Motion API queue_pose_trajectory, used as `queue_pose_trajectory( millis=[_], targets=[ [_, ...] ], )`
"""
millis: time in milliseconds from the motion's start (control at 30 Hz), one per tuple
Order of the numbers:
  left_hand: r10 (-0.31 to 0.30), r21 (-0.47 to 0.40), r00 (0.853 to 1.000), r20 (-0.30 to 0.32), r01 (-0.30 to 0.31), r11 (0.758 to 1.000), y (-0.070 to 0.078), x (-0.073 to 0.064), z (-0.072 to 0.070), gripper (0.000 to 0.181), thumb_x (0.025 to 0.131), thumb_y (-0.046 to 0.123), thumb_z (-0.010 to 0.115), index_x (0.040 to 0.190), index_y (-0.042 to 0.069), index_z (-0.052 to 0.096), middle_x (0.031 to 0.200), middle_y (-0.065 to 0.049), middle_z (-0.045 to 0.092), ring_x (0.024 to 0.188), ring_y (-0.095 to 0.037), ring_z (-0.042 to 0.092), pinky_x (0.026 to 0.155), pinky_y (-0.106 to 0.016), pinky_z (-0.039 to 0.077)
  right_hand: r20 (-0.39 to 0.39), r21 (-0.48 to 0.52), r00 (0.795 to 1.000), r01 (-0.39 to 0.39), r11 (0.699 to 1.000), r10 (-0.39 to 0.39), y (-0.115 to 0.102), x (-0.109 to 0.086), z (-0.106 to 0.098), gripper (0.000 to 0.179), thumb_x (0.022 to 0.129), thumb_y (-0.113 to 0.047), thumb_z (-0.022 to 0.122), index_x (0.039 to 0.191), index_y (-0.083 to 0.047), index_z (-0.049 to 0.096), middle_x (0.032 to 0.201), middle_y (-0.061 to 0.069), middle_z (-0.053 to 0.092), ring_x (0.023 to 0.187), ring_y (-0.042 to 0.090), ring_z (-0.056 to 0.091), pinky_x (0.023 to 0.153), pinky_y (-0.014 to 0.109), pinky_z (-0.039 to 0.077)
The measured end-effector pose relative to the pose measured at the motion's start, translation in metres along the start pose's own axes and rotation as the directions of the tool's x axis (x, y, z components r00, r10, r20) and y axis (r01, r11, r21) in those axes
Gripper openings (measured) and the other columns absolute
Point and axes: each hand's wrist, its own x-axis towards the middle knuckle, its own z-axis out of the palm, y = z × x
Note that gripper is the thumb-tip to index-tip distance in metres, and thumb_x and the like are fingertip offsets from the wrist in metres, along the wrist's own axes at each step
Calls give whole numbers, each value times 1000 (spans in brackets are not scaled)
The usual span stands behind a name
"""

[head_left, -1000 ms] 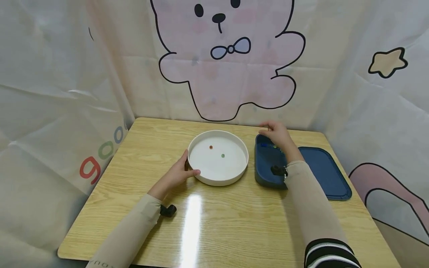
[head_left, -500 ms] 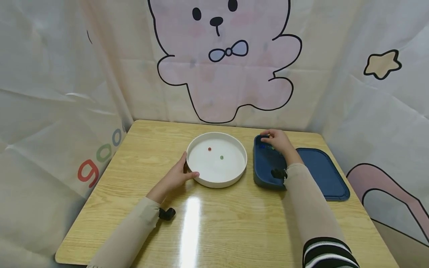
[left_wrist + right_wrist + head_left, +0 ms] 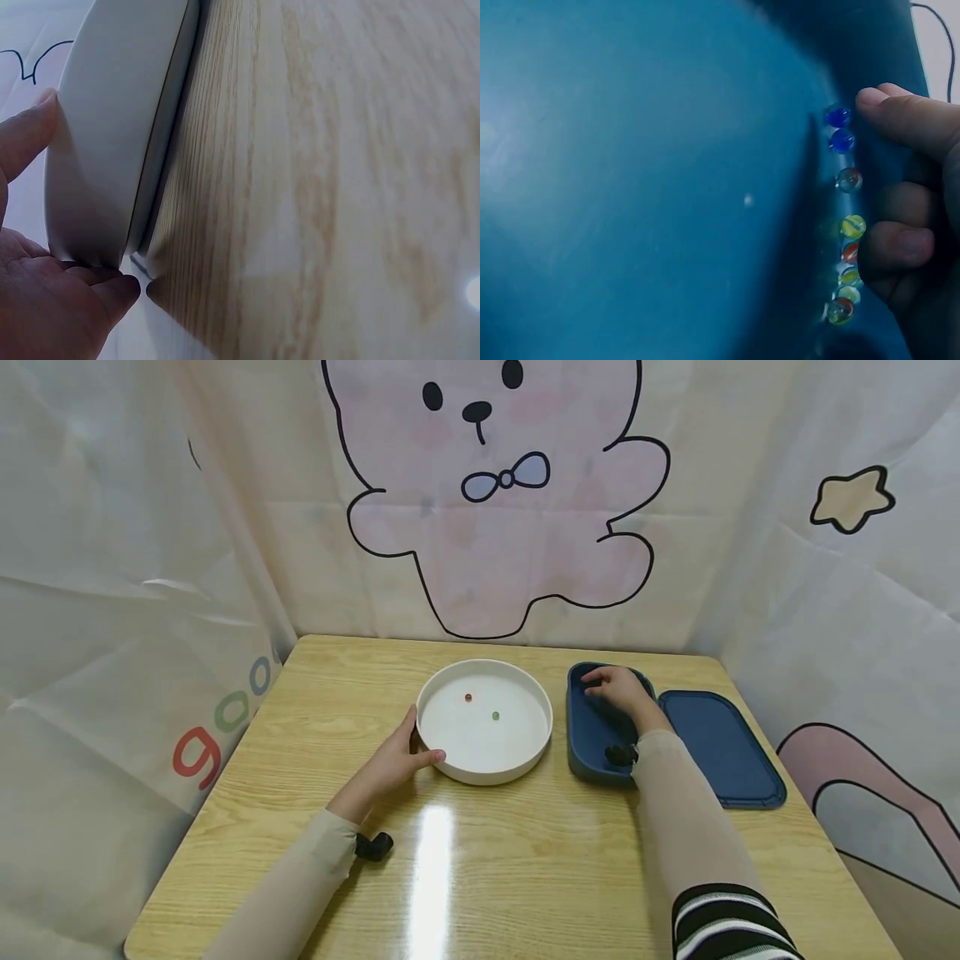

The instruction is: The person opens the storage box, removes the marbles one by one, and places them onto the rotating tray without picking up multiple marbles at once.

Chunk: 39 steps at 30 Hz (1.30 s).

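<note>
A round white tray holds an orange marble and a green marble. My left hand grips its left side, thumb towards the front and fingers round the outer wall. My right hand is inside the far part of a dark blue box. In the right wrist view, several glass marbles line the box's wall. One fingertip is close beside two blue marbles; the lower fingers are bent near a yellow marble. I see nothing held in the right hand.
A flat dark blue lid lies to the right of the box. Everything stands on a wooden table, with printed cloth hanging behind and at both sides. The right forearm passes over the box's near right edge.
My right hand has come down from above the box's far edge into the box, moving slightly nearer. The left hand keeps its grip on the tray. Both marbles in the tray stay put.
</note>
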Motion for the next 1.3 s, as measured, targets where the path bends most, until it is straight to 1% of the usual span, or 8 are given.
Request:
queue_pose_trajectory(
  millis=[167, 400, 533, 633, 700, 867, 1067, 1300],
  targets=[
    [17, 9, 1000, -6, -17, 1000, 2, -1, 0, 115, 93, 39, 77, 165, 18, -9, 173, -3, -2, 159, -23, 4, 129, -47, 12, 7, -6, 1000, -18, 1000, 18, 0, 1, 2, 35, 97, -22, 73, 129, -8, 70, 68, -1, 46, 65, 18, 44, 61, 33, 39],
    [32, 2, 999, -4, -32, 999, -1, -1, 0, 115, 93, 38, 77, 165, 19, -10, 173, -4, -2, 159, -23, 4, 129, -47, 12, 38, -66, 999, -20, 998, 22, 0, 5, 7, 38, 97, -21, 73, 132, -7, 69, 80, 4, 53, 76, 22, 49, 69, 34, 42],
    [32, -3, 999, -1, -32, 999, -3, 1, -1, 115, 93, 38, 78, 165, 17, -10, 173, -4, -1, 159, -23, 4, 129, -48, 13, 51, -88, 998, -26, 996, 30, 5, 7, 6, 38, 99, -23, 71, 134, -8, 68, 105, 13, 64, 93, 27, 54, 82, 39, 46],
    [39, -12, 999, -7, -39, 999, -2, 3, -2, 115, 92, 37, 78, 165, 15, -8, 173, -5, 1, 159, -23, 6, 129, -48, 14, 47, -95, 999, -20, 995, 25, 7, 8, 6, 37, 100, -23, 69, 133, -7, 68, 127, 19, 64, 106, 31, 54, 93, 47, 48],
    [41, -18, 999, -9, -42, 999, -2, 3, -2, 115, 92, 36, 79, 165, 14, -7, 173, -5, 1, 159, -23, 7, 129, -48, 15, 49, -92, 999, -16, 996, 21, 8, 7, 7, 37, 100, -24, 69, 132, -7, 69, 135, 21, 61, 112, 33, 55, 99, 51, 47],
    [40, -6, 999, 5, -40, 999, -5, 3, -4, 116, 93, 37, 78, 165, 13, -9, 173, -6, 0, 159, -24, 7, 129, -48, 15, 73, -68, 997, -30, 997, 35, 6, 7, 10, 34, 99, -27, 70, 127, -8, 72, 135, 20, 62, 114, 32, 56, 100, 51, 48],
    [60, -1, 998, -8, -60, 998, -3, 3, -5, 115, 93, 37, 78, 165, 12, -8, 173, -7, 1, 159, -24, 8, 129, -49, 15, 8, -65, 1000, 5, 998, -5, 2, 9, 7, 30, 99, -29, 70, 121, -7, 74, 119, 16, 67, 100, 29, 57, 86, 42, 49],
    [38, -1, 999, -2, -38, 999, -3, 0, -4, 115, 93, 35, 78, 165, 13, -9, 173, -6, 0, 158, -23, 8, 129, -47, 16, -32, -10, 999, 44, 999, -44, -9, 5, 1, 38, 102, -40, 64, 120, -7, 72, 122, 17, 69, 110, 32, 60, 97, 50, 50]
  ],
)
